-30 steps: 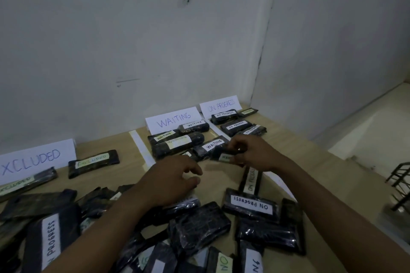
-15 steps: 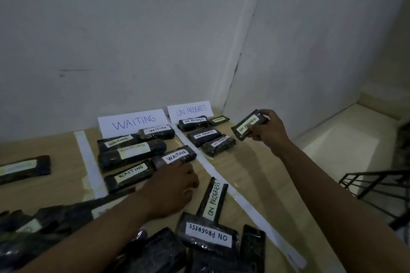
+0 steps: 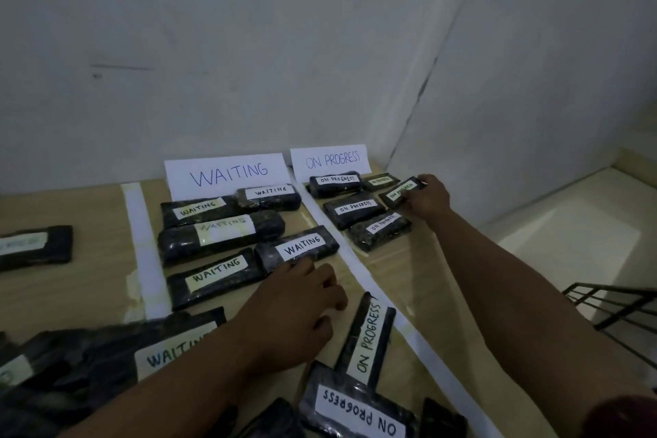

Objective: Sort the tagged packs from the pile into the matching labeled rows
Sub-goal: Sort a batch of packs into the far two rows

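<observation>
Black pack point(image 3: 401, 193) pinched in my right hand point(image 3: 428, 198) beside ON PROGRESS row point(image 3: 355, 210); left hand point(image 3: 298, 299) loosely curled, empty, near pile point(image 3: 106, 359).

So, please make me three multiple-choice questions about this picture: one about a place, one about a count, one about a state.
1. Where is the right hand?
A. at the ON PROGRESS row
B. at the WAITING row
C. over the near pile

2. How many packs lie in the row under the WAITING sign?
A. two
B. five
C. eight

3. The right hand is:
A. empty
B. gripping a pack
C. flat on the wall

A: it reaches beside the ON PROGRESS sign.
B: five WAITING tags show there.
B: fingers close on its end.
</observation>
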Available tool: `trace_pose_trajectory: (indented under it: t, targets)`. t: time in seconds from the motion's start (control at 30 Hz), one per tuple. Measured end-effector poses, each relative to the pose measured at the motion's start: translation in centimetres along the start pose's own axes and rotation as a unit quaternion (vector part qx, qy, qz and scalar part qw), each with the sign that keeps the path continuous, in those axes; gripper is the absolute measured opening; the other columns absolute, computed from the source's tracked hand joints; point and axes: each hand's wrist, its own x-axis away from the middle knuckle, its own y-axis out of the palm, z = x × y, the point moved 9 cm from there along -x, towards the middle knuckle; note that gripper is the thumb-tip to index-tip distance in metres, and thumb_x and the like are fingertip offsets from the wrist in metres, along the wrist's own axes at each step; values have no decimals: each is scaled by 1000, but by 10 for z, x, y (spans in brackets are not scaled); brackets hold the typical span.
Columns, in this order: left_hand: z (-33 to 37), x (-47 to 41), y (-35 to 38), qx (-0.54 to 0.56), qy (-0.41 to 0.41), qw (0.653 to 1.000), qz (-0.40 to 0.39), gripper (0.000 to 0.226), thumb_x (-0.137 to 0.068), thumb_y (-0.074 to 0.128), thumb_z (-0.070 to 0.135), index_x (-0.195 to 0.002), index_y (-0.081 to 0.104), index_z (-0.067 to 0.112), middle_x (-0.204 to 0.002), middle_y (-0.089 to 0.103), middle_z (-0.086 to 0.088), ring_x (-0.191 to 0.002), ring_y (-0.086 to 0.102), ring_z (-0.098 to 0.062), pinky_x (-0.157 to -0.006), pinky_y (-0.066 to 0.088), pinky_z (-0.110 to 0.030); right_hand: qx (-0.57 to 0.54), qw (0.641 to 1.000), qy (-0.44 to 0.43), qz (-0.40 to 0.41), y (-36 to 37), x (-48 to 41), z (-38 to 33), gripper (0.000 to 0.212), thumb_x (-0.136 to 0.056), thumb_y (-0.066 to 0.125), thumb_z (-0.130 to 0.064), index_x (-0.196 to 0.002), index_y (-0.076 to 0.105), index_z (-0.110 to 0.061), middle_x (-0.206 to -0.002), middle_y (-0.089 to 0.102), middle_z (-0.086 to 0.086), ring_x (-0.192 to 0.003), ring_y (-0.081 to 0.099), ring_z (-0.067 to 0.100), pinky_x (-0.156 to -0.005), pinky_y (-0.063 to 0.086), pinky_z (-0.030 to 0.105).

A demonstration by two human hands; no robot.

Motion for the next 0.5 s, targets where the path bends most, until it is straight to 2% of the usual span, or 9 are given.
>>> trace_pose_trajectory:
  t: [0.07, 0.2, 0.4, 0.5]
  targets:
    - [1, 0, 0, 11, -2, 1000, 1, 48, -82, 22, 44, -117, 53, 36, -117, 45, 11, -104, 36, -14, -84, 29, -31, 70, 997, -24, -20, 7, -1, -4, 52, -84, 70, -22, -131, 53, -8, -135, 54, 13, -125, 50, 28, -102, 36, 29]
    - [0, 0, 1, 23, -1, 1000, 7, 42, -83, 27, 42, -113, 56, 35, -113, 47, 10, -100, 38, -13, -79, 28, -31, 152, 985, -74, -33, 11, 2, -10, 33, -87, 64, -29, -115, 68, -13, -121, 66, 12, -115, 56, 29, -94, 42, 32]
    - [0, 0, 2, 21, -3, 1000, 4, 43, -83, 26, 42, -113, 56, 35, -114, 47, 10, -100, 37, -13, -80, 30, -31, 204, 974, -90, -43, 11, 11, -13, 34, -86, 62, -39, -109, 67, -15, -117, 66, 11, -114, 56, 30, -95, 42, 35]
    - [-1, 1, 2, 19, -5, 1000, 3, 42, -83, 27, 42, -113, 55, 36, -114, 47, 11, -101, 38, -12, -80, 28, -29, 210, 973, -88, -46, 13, 13, -13, 36, -86, 62, -40, -113, 65, -16, -119, 66, 11, -116, 55, 31, -97, 40, 36]
